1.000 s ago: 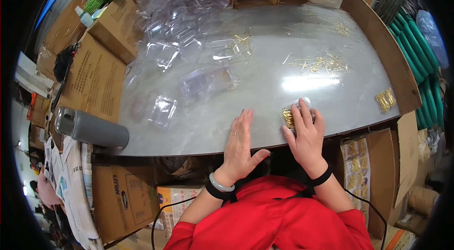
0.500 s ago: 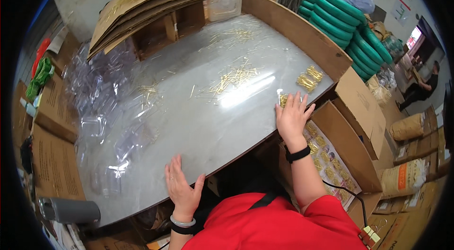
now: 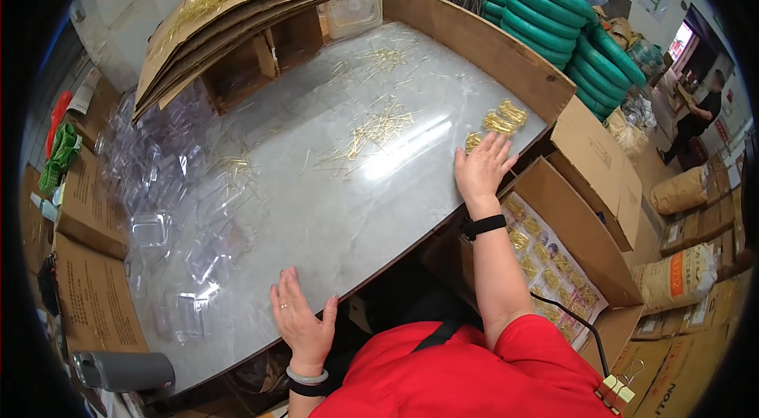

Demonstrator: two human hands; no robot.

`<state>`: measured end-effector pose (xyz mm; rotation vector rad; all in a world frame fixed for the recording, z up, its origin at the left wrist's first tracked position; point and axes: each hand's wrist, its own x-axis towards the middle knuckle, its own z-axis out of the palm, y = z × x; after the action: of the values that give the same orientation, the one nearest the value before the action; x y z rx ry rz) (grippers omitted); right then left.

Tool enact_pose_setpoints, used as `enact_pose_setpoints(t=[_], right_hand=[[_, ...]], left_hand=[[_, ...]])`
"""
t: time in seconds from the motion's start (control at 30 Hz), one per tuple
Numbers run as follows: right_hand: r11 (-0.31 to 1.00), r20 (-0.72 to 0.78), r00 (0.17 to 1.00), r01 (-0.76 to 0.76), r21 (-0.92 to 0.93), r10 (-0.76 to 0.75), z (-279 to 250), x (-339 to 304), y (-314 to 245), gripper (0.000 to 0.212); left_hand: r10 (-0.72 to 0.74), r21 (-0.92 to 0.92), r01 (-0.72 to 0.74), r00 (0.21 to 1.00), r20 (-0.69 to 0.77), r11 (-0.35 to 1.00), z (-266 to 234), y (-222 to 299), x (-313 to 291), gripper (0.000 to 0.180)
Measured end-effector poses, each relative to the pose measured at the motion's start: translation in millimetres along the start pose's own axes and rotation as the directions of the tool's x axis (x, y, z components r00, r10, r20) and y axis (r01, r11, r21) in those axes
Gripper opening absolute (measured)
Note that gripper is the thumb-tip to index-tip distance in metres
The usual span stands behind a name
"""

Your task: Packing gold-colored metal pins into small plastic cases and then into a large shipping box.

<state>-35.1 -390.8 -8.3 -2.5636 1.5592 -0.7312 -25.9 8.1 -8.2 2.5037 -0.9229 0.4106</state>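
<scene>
My left hand (image 3: 303, 321) rests at the near edge of the grey table (image 3: 292, 236), fingers stretched out and nothing in it. Further right, my right hand (image 3: 481, 171) lies on the table near its right edge, with its fingers extended. Its fingertips reach a small clump of thin gold wire pieces (image 3: 473, 141); whether they press on it is hard to tell. Just beyond sit more gold clumps (image 3: 504, 116), side by side. Loose gold wire pieces (image 3: 379, 131) lie scattered in the middle of the table.
Clear plastic boxes (image 3: 154, 230) pile up on the left. A grey cylinder (image 3: 126, 370) lies at the near left corner. Cardboard sheets (image 3: 237, 19) top a wooden shelf at the back. An open carton (image 3: 581, 248) holding packed gold pieces stands right, beside a wooden rim (image 3: 482, 35).
My right hand has moved slightly away from me, and the small gold clump by its fingers now sits closer to the others. My left hand stays at the near edge. The view has shifted a little.
</scene>
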Motion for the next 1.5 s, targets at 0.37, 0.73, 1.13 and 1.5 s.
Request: enact_pose_setpoints(t=[0.37,0.73,1.13,1.5], right_hand=[[0.994,0.002,0.999,0.043,0.102,-0.044,-21,-10,6,0.086],[0.606,0.33,0.932,-0.349,0.715,0.147,-22,35,92,0.03],[0.52,0.597,0.802,-0.501,0.691,-0.021,-42,51,102,0.017],[0.668,0.546,0.836,-0.378,0.641,-0.052,-43,57,88,0.02]], left_hand=[[0.043,0.051,-0.046,0.998,0.04,0.998,-1,-2,2,0.07],[0.059,0.071,-0.065,0.994,0.088,0.995,1,-4,-2,0.065],[0.082,0.154,-0.095,0.993,0.089,0.983,2,-2,-1,0.061],[0.092,0.234,-0.096,0.995,0.028,0.967,9,0,-1,0.059]])
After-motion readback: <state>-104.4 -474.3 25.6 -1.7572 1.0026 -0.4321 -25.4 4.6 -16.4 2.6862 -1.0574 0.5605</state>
